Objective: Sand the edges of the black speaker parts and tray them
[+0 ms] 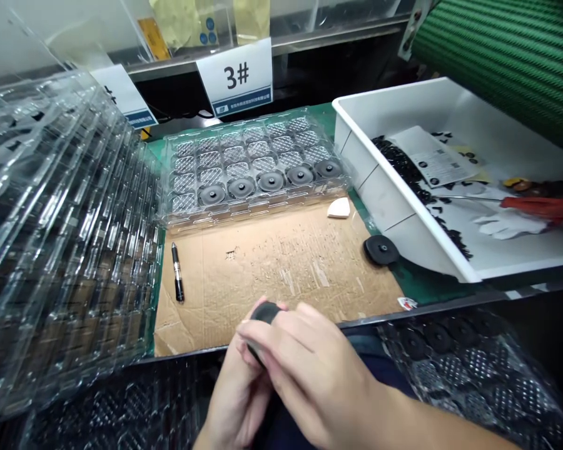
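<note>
A round black part (265,311) is held between both hands just in front of the bench's near edge. My left hand (238,381) is closed around it from the left and below. My right hand (316,362) has its fingers and thumb pressed against the part and covers much of it. A similar black round part (381,250) lies on the right edge of the cardboard sheet (263,275). Behind the sheet, a clear plastic tray (237,169) carries several of these black discs in its front row of pockets.
Stacked clear trays (70,250) rise at the left. A pen (177,275) and a white chip (339,207) lie on the cardboard. At right, a white bin (398,206) holds small black pieces, a glove and a red-handled tool (539,205). Another tray (473,375) sits below, at right.
</note>
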A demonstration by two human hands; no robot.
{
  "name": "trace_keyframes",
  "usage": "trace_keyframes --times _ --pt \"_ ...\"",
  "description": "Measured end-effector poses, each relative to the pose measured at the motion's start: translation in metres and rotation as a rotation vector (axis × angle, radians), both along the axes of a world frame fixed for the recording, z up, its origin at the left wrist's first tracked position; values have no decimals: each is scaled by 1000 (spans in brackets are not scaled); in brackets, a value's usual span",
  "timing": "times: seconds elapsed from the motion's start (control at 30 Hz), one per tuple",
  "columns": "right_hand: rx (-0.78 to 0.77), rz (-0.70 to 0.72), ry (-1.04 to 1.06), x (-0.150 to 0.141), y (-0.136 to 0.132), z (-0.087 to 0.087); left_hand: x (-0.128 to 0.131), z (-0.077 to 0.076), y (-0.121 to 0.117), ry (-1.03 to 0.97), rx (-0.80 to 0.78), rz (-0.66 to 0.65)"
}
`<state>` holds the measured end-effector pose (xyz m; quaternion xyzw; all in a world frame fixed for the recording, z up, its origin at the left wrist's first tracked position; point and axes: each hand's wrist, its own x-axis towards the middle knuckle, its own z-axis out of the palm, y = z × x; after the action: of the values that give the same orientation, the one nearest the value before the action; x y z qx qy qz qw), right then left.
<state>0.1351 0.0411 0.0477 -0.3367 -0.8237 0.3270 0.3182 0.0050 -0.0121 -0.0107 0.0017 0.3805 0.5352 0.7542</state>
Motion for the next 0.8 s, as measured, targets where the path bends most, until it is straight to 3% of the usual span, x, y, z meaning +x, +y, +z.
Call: trace_keyframes --times 0.1,0.2,0.27,0.37,0.43,0.53,0.6,0.7,0.8 --pt "-60 60 -141 -10 -2 -3 -3 -4 -2 49 -39 36" --pt "77 -61 -134 -16 -1 -5 -3 1 0 13 -52 -14" --pt "105 -51 -75 -14 -1 -5 -6 7 2 11 -36 -22" --pt "-53 145 -79 3 -1 -2 -13 13 4 47 13 -2" --pt "-131 171 -163 17 2 0 -16 13 5 70 28 -8" --pt "-110 32 -238 30 8 2 -15 12 5 58 41 6" --pt "-100 -65 -166 31 11 -2 -11 13 5 21 57 -2" --pt "-227 -239 -17 32 12 -26 -8 19 5 -43 81 -43" --pt "-349 -395 -33 38 10 -71 -8 22 4 -72 76 -42"
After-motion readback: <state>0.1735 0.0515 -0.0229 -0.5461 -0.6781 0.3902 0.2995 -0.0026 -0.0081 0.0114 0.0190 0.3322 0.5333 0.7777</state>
